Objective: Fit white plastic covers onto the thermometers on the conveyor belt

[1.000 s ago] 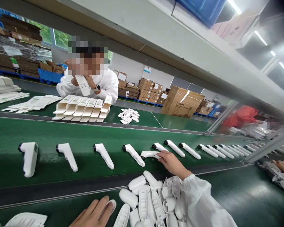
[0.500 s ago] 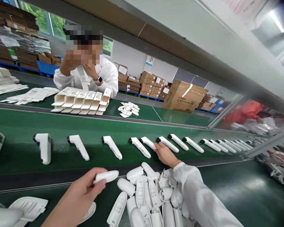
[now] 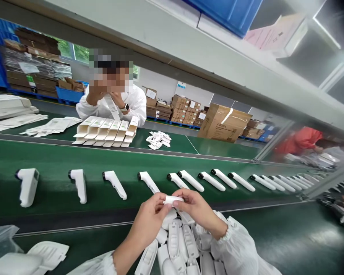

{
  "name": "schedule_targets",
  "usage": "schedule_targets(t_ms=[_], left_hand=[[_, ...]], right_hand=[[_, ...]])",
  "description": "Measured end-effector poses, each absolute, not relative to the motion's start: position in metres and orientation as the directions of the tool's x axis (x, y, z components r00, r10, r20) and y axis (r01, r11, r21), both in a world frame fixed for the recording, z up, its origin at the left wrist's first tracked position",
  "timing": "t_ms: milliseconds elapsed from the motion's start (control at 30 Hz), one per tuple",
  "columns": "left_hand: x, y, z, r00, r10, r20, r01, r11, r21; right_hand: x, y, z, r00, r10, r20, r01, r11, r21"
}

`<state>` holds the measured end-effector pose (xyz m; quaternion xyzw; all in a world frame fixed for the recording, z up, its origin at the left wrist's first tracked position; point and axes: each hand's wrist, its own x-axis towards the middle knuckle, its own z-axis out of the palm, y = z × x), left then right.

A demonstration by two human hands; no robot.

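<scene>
Both hands meet over the near edge of the belt, around one white plastic cover point(image 3: 173, 199). My left hand point(image 3: 148, 219) pinches its left end between thumb and fingers. On its right end, the thumb and fingers of my right hand point(image 3: 197, 211) are closed. Just below them lies a heap of similar white covers point(image 3: 174, 237), partly hidden by my hands and right sleeve. Behind my hands a row of white gun-shaped thermometers point(image 3: 114, 184) with black tips lies on the green belt point(image 3: 54, 156); the nearest thermometer point(image 3: 148, 181) is partly covered by my left hand.
Across the belt a person in white sits behind open white boxes point(image 3: 103, 131) and a small pile of white parts point(image 3: 158, 140). A shelf beam point(image 3: 172, 49) crosses overhead. At lower left lie a plastic bag point(image 3: 1, 240) and larger white pieces point(image 3: 50, 254).
My left hand has brought the cover right and up. My right hand has left the thermometers on the belt and now grips the cover too. The view has shifted; some thermometers sit farther left.
</scene>
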<state>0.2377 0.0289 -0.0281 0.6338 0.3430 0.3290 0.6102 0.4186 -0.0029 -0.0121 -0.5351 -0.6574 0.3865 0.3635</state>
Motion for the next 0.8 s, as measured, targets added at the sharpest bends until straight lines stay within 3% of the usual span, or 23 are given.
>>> schedule_targets(t_ms=[133,200,300,400,500,667,733,800], left_hand=[[0.246,0.033,-0.039,0.576,0.817,0.032,0.343,-0.277,0.897],[0.247,0.033,-0.046,0.635,0.770,0.061,0.503,-0.471,0.725],[0.249,0.028,-0.052,0.756,0.654,0.033,0.575,-0.686,0.445],[0.253,0.024,-0.049,0.801,0.598,-0.026,0.579,-0.763,0.287],[0.256,0.025,-0.040,0.822,0.564,-0.076,0.563,-0.787,0.253],[0.256,0.034,-0.026,0.863,0.478,-0.165,0.506,-0.809,0.300],[0.252,0.037,-0.024,0.871,0.452,-0.193,0.491,-0.807,0.327],[0.247,0.038,-0.025,0.877,0.442,-0.189,0.480,-0.800,0.360]], right_hand=[[0.449,0.008,-0.017,-0.164,0.983,0.083,0.634,0.170,-0.755],[0.473,0.015,-0.023,-0.074,0.990,0.120,0.734,0.135,-0.665],[0.508,0.024,-0.041,0.099,0.983,0.152,0.834,0.001,-0.552],[0.528,0.031,-0.066,0.071,0.991,0.117,0.900,-0.013,-0.436],[0.530,0.040,-0.083,0.008,0.988,0.152,0.959,0.036,-0.282],[0.517,0.043,-0.077,0.069,0.987,0.148,0.996,-0.058,-0.073],[0.503,0.034,-0.070,0.046,0.975,0.219,0.998,-0.036,-0.048],[0.485,0.021,-0.063,-0.051,0.968,0.244,0.991,0.080,-0.108]])
